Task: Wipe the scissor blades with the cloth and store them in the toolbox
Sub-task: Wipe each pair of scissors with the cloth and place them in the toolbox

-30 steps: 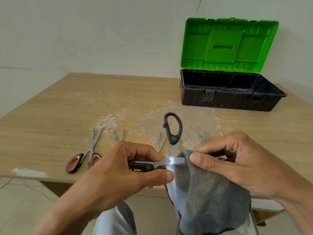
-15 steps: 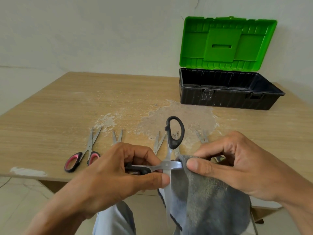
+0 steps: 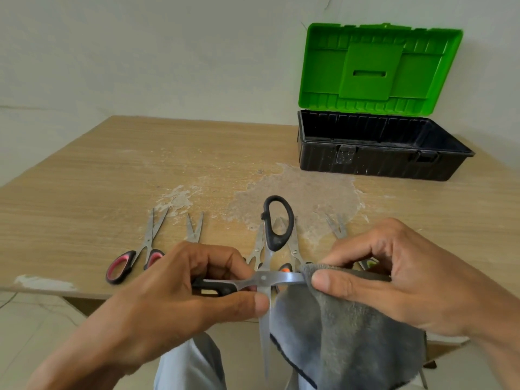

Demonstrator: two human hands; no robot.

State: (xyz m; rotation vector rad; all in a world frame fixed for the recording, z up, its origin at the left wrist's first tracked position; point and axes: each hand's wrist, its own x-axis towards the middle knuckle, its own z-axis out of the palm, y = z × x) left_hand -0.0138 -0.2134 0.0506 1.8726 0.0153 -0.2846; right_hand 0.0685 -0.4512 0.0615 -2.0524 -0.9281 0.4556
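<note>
I note left hand (image 3: 168, 299) gripping the splayed scissors (image 3: 263, 278), right hand (image 3: 394, 277) pinching cloth (image 3: 351, 333) round one blade; a slip could slice fingers.

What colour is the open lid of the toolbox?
The lid is bright green; head view shows it best.

A plain whitish wall (image 3: 140, 52) stood behind a light wood-grain tabletop (image 3: 112, 170), evenly lit. The tabletop's surface was worn pale in a broad patch (image 3: 295, 190) near the middle and chipped white at its front edge (image 3: 42, 281). Pale floor tiles (image 3: 33, 327) showed below.
</note>
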